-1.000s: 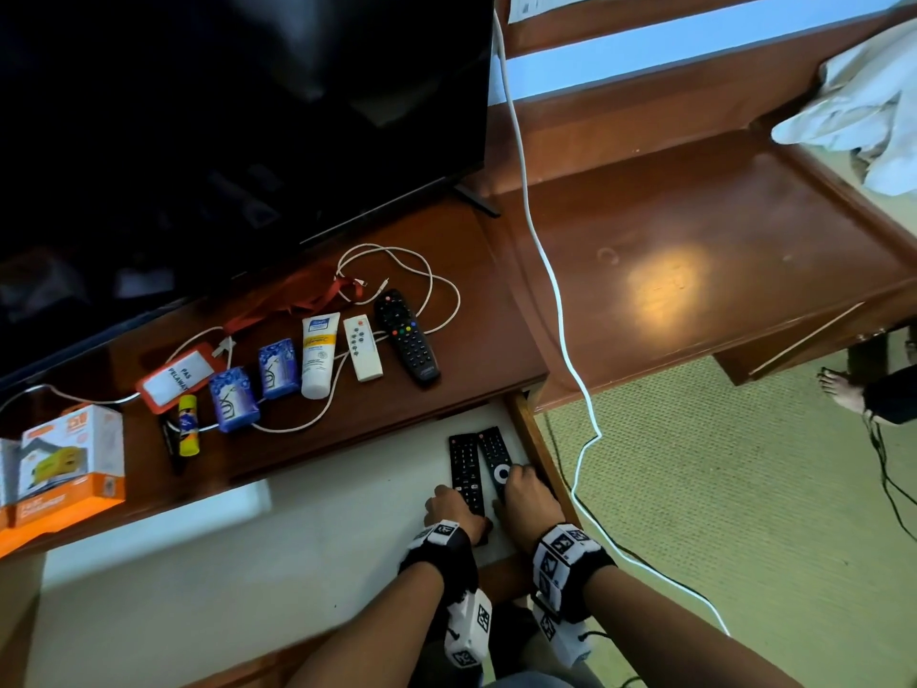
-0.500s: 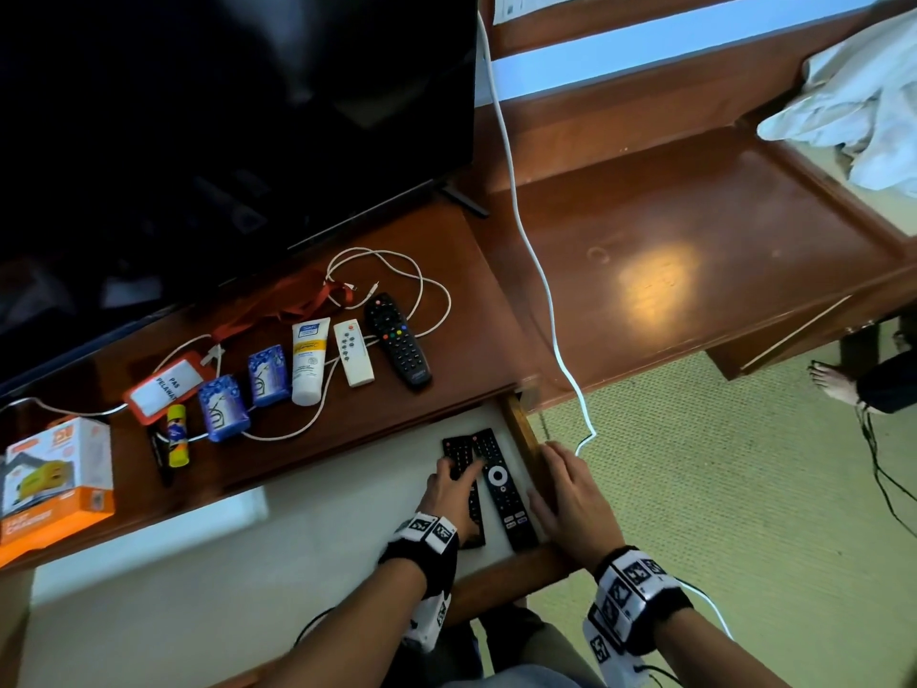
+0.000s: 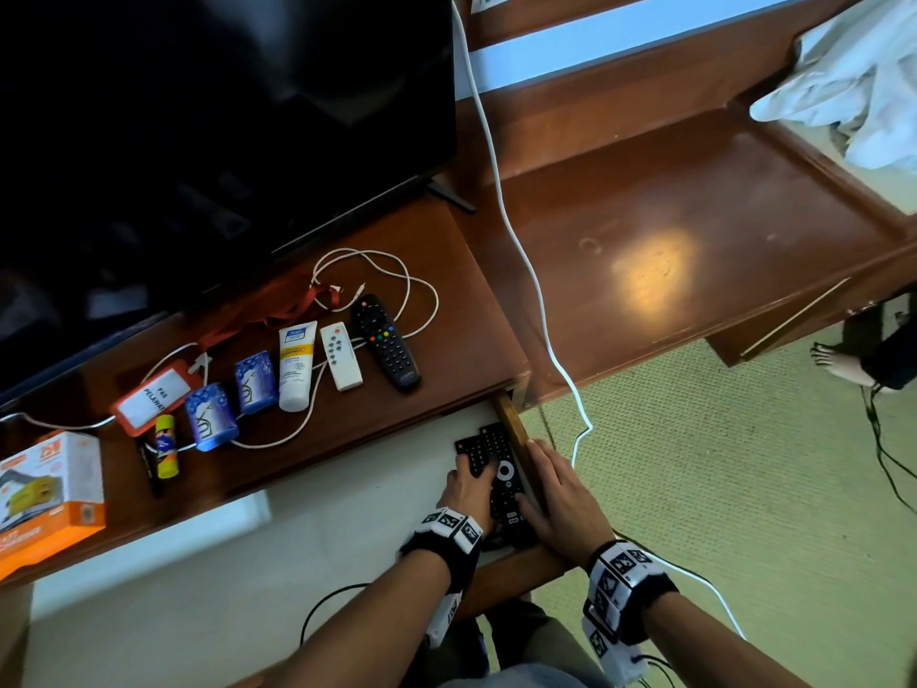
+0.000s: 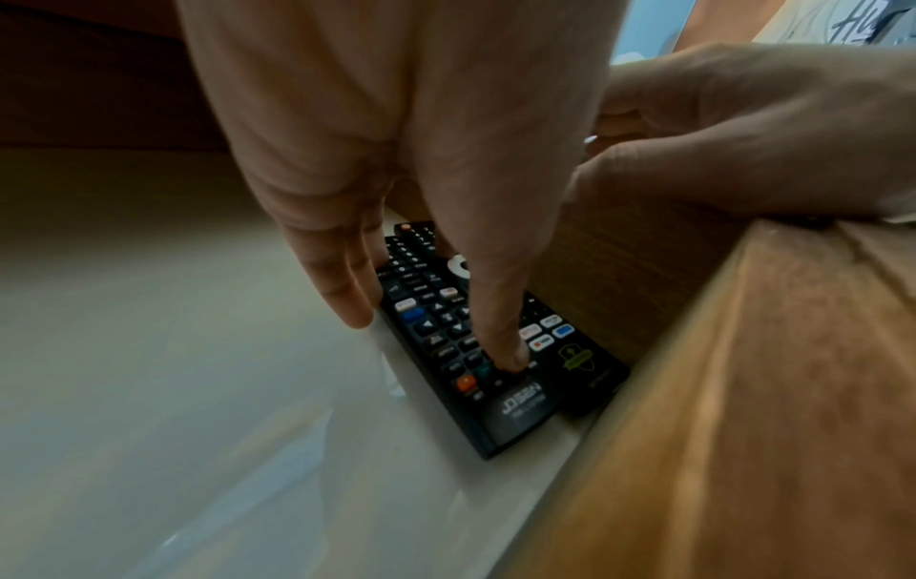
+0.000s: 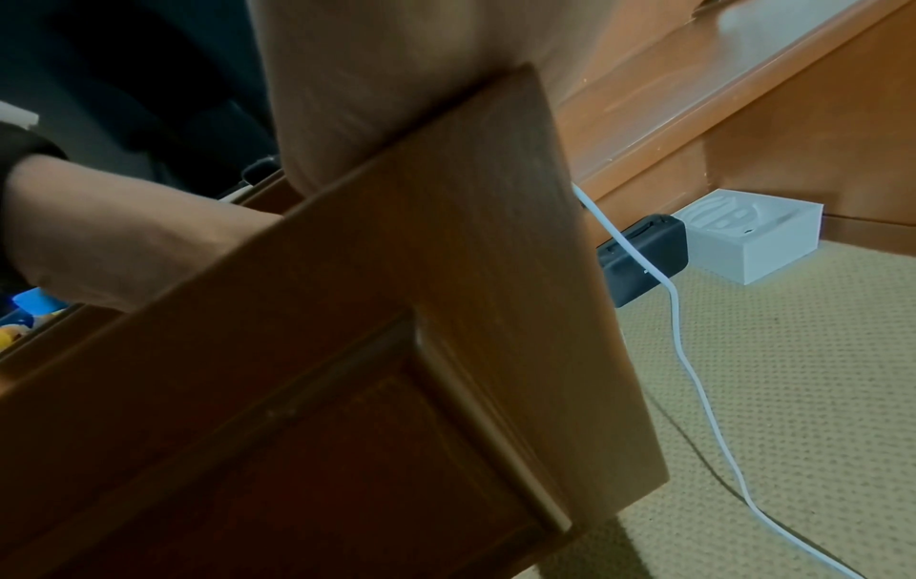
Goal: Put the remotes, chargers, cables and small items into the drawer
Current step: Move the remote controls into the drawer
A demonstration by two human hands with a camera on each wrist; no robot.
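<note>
A: Going left to right, what have we still got on the surface [image 3: 446,270]?

B: The glue stick [image 3: 165,445] and two soap packets [image 3: 211,415]: light, and we can pinch them at the sides. The tube [image 3: 295,365] is soft, so we take it round the middle. The white remote [image 3: 340,356] and black remote [image 3: 386,342] are stiff, and we judge them light; we grip them across the long edges. The white cable [image 3: 377,280] is limp and looped, best gathered in a bunch.

A: And in the drawer [image 3: 513,429]?

B: Two remotes [image 3: 498,471] lie flat, side by side, in its right front corner. Our left hand [image 3: 466,489] has straight fingers [image 4: 498,344] pressing down on the nearer one, gripping nothing.

A: The right hand [image 3: 560,494]?

B: It lies flat over the drawer's side wall, fingers relaxed, thumb touching the other remote. The drawer floor looks smooth, so we expect the remotes to slide easily.
</note>
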